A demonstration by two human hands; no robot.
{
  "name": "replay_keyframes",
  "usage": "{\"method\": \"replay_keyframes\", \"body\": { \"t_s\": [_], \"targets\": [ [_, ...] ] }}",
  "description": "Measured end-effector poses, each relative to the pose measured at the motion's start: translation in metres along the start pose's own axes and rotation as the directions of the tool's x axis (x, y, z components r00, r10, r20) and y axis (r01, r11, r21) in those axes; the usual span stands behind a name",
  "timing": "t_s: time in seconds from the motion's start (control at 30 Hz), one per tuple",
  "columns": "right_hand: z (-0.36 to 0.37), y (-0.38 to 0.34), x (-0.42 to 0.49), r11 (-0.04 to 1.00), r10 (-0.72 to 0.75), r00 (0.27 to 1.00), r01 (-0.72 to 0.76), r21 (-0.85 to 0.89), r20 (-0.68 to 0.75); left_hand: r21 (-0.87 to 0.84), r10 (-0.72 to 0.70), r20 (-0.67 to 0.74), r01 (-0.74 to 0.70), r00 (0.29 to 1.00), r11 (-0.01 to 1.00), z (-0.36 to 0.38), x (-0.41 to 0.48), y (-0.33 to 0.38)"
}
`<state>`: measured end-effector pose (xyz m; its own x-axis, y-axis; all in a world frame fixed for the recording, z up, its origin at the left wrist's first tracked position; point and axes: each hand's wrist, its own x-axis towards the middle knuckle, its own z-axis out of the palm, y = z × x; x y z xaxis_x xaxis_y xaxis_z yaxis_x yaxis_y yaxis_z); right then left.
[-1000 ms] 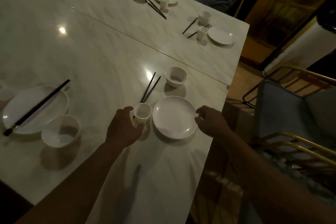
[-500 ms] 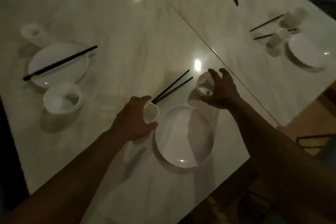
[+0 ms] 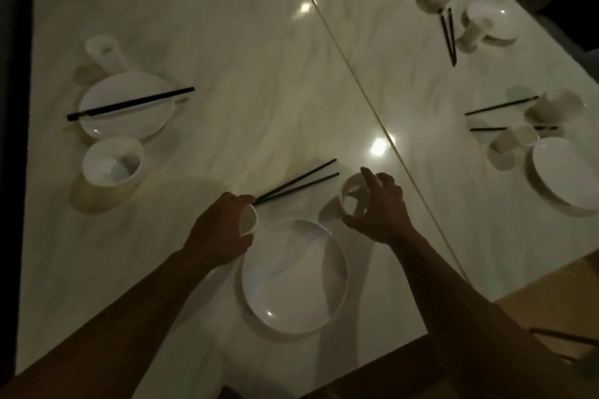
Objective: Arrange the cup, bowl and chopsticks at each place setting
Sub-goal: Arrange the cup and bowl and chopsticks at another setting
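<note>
At the near place setting a white plate (image 3: pixel 293 275) lies on the pale marble table (image 3: pixel 252 74). My left hand (image 3: pixel 220 233) is wrapped around a small white cup (image 3: pixel 249 220) at the plate's upper left edge. My right hand (image 3: pixel 381 207) grips a small white bowl (image 3: pixel 351 193) by its rim, just beyond the plate's upper right. Two black chopsticks (image 3: pixel 301 183) lie on the table between the cup and the bowl, their near ends by the cup.
To the left is another setting: a plate (image 3: pixel 124 107) with chopsticks (image 3: pixel 129 104) across it, a bowl (image 3: pixel 111 161) and a cup (image 3: pixel 102 48). On the adjoining table to the right stand a plate (image 3: pixel 565 172), cups and chopsticks (image 3: pixel 500 106). The table's edge runs close below the near plate.
My right hand went from the plate's right edge up to the bowl and took hold of it. My left hand stayed on the cup. The view swung leftward and downward.
</note>
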<state>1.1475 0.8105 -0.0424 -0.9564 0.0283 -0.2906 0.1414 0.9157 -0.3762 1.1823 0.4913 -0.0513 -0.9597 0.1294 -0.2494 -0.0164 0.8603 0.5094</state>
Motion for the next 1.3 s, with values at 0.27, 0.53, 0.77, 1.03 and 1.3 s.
{"method": "replay_keyframes", "body": {
  "t_s": [0.27,0.53,0.77,1.03,1.3],
  "targets": [
    [0.011,0.02,-0.042,0.991,0.068,0.992,-0.054,0.12,-0.11,-0.055,-0.077,-0.096,0.072,0.992,0.996,-0.005,-0.041,-0.019],
    [0.025,0.029,-0.079,0.993,0.066,0.984,-0.048,0.111,-0.164,-0.038,-0.043,-0.078,0.04,0.996,0.998,0.012,-0.091,-0.036],
    [0.033,0.03,-0.096,0.996,0.047,0.98,-0.031,0.088,-0.192,-0.039,0.007,-0.08,-0.01,0.997,0.999,0.026,-0.114,-0.039],
    [0.034,0.031,-0.098,0.998,0.043,0.984,-0.034,0.058,-0.175,-0.051,0.027,-0.083,-0.031,0.996,0.998,0.027,-0.124,-0.041],
    [0.034,0.03,-0.1,0.998,0.055,0.983,-0.047,0.046,-0.178,-0.062,0.026,-0.079,-0.031,0.997,0.998,0.033,-0.132,-0.038]
  ]
}}
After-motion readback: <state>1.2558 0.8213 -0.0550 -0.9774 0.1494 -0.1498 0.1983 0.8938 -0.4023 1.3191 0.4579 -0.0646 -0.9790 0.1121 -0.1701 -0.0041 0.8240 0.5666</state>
